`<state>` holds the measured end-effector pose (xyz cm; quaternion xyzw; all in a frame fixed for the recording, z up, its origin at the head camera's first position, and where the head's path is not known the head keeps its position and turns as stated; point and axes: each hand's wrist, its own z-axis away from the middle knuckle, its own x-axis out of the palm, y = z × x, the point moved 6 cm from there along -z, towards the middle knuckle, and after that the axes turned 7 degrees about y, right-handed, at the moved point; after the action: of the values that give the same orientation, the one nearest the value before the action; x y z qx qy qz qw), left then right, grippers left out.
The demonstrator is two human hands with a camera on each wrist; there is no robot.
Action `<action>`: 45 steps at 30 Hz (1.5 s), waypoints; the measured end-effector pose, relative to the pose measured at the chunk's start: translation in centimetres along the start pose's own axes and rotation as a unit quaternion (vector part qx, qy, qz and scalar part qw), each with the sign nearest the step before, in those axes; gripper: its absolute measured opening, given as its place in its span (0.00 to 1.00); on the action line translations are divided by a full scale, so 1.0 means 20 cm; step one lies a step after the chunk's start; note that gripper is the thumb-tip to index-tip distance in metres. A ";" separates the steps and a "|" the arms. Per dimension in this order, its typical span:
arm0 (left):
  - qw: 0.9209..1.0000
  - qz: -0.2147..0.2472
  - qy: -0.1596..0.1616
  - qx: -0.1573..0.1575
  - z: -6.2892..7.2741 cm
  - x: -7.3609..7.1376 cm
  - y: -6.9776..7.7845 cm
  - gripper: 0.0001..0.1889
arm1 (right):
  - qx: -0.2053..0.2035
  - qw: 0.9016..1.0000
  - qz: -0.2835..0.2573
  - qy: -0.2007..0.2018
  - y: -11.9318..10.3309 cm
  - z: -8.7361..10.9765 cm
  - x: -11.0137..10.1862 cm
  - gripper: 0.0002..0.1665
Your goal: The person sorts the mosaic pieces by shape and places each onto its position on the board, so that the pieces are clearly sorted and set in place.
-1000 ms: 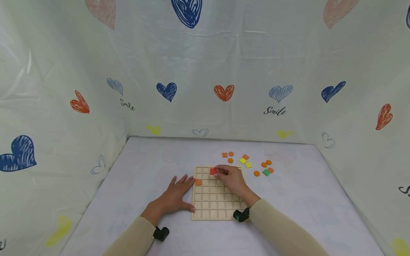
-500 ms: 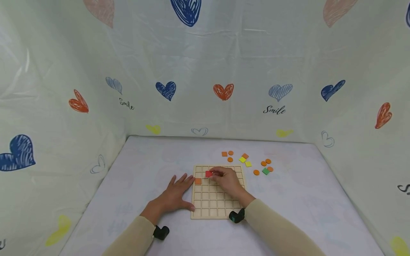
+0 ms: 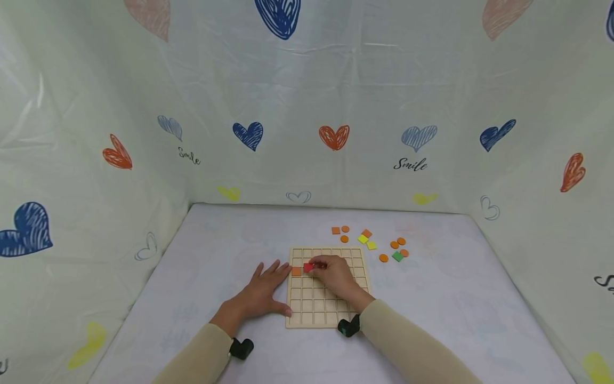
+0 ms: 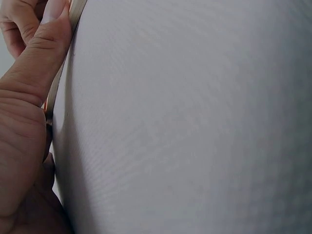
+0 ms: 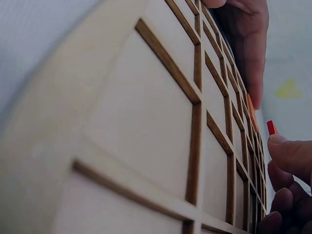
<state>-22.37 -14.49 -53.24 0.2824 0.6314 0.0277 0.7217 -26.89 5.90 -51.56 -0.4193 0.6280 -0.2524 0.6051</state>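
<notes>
A wooden grid board with square cells lies on the table. My right hand pinches a red square tile over the board's left part, just right of an orange square tile that sits in a cell at the left edge. In the right wrist view the red tile sticks out past the thumb tip, close over the grid. My left hand rests along the board's left side with fingers spread, its thumb at the lower left edge. The left wrist view shows that thumb against the board's rim.
Beyond the board's far right corner lie loose pieces: several orange discs, orange squares, yellow squares and a green square. A white curtain with printed hearts surrounds the table at the back and sides.
My right hand has carried the red tile left and toward me across the board, from the far row to beside the orange tile. My left hand has stayed in place.
</notes>
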 end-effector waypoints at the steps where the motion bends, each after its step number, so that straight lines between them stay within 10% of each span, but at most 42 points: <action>1: 1.000 0.001 0.000 0.001 0.00 0.00 0.00 0.63 | 0.001 1.000 0.004 -0.001 0.00 0.00 0.00 0.13; 45: 1.000 0.001 -0.002 -0.018 0.00 0.00 0.01 0.64 | -0.016 0.997 0.066 -0.022 0.01 0.00 0.03 0.14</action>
<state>-22.37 -14.36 -53.22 0.2701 0.6288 0.0393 0.7281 -26.98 5.47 -52.09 -0.3920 0.6450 -0.1920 0.6272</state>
